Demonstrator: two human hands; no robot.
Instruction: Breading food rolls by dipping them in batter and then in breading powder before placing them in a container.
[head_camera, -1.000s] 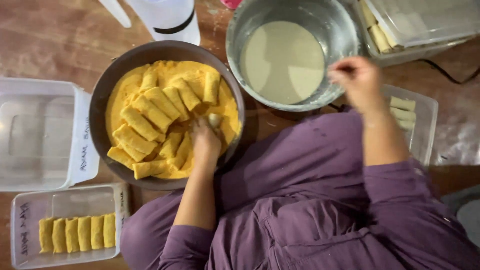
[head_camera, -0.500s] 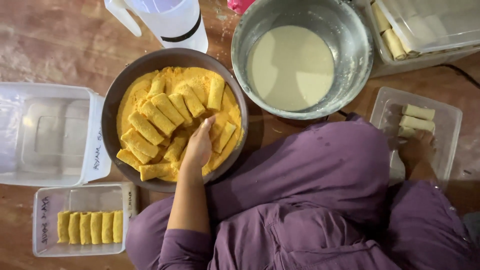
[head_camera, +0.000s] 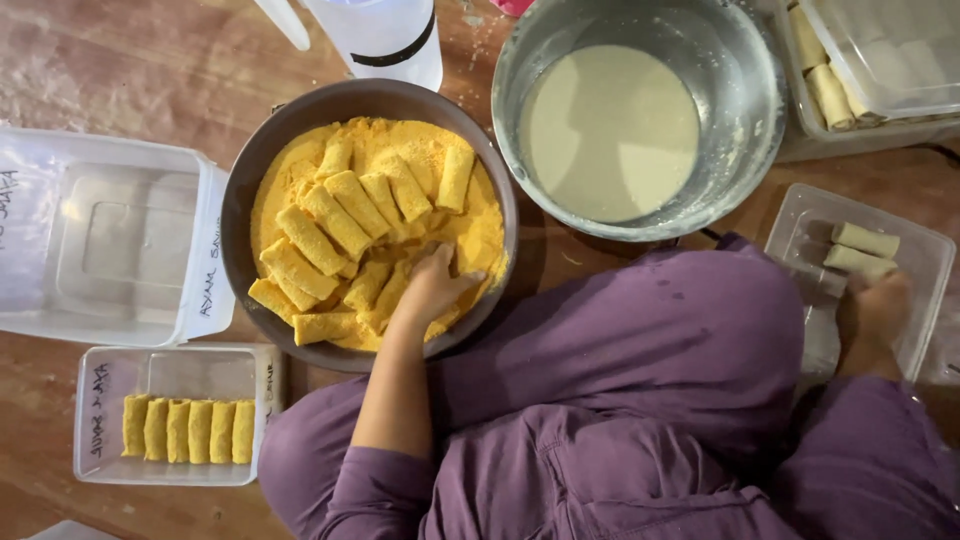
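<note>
The left hand (head_camera: 432, 287) is lying loosely spread on the crumb-coated rolls (head_camera: 340, 225) in the dark bowl (head_camera: 240, 215). The right hand (head_camera: 872, 310) is closing around a plain roll (head_camera: 852, 260) in the clear tray (head_camera: 905, 330).

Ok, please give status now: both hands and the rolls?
Left hand in crumb bowl, resting on breaded rolls. Right hand at clear tray, touching plain rolls. Nothing in the way.
</note>
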